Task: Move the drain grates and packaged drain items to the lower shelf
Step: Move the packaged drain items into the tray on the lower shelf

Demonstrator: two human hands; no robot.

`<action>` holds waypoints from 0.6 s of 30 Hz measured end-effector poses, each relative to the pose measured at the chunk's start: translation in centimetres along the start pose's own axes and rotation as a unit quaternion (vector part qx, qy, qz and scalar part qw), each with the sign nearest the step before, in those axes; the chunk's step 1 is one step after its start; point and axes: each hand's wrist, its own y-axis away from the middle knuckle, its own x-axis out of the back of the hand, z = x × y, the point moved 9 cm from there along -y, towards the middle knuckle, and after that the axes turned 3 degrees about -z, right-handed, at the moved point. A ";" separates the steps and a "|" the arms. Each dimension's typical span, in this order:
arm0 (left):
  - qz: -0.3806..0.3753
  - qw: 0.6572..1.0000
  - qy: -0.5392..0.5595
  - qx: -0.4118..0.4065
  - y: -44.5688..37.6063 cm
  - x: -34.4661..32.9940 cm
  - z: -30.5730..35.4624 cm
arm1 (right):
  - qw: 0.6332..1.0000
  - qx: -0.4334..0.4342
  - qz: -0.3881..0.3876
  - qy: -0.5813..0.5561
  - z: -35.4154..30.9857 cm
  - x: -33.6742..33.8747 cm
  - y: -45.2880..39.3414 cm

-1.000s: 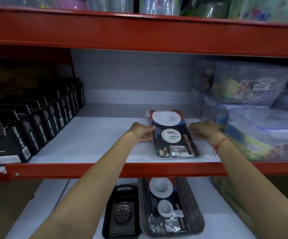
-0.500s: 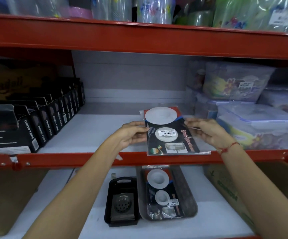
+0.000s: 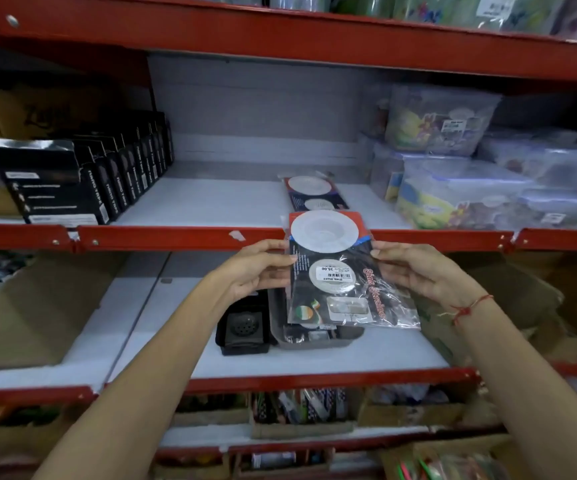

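Note:
I hold a packaged sink strainer [image 3: 339, 271], black and red card in clear plastic, in front of the red shelf edge. My left hand [image 3: 256, 268] pinches its left side and my right hand [image 3: 415, 271] pinches its right side. Another strainer package [image 3: 313, 192] lies on the upper white shelf [image 3: 211, 202]. On the lower shelf [image 3: 314, 355], below the held package, sits a grey tray [image 3: 314, 337] with packaged items, mostly hidden. A black drain grate [image 3: 244, 325] rests left of the tray.
Black nano tape boxes [image 3: 107, 171] line the upper shelf's left. Clear plastic containers [image 3: 470, 181] fill its right. Cardboard boxes [image 3: 38, 306] flank the lower shelf on both sides. A red beam [image 3: 176, 237] runs between the shelves.
Both hands lifted the top strainer package off the upper shelf and brought it forward and down past the red beam. One package stays on the upper shelf.

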 end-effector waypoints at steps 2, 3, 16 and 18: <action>-0.010 1.000 0.002 0.015 1.3 -0.7 -1.6 | 1.000 -0.021 -0.010 0.011 1.7 0.4 1.4; -0.014 1.000 0.003 0.023 1.7 -0.9 -2.3 | 0.999 -0.031 -0.012 0.014 2.5 0.7 1.9; 0.013 0.992 -0.007 0.125 1.2 -0.4 -10.5 | 0.992 -0.124 0.008 -0.018 11.9 2.2 1.0; 0.031 0.990 -0.008 0.137 -0.2 0.1 -11.6 | 0.990 -0.134 0.020 -0.025 13.2 2.5 -0.6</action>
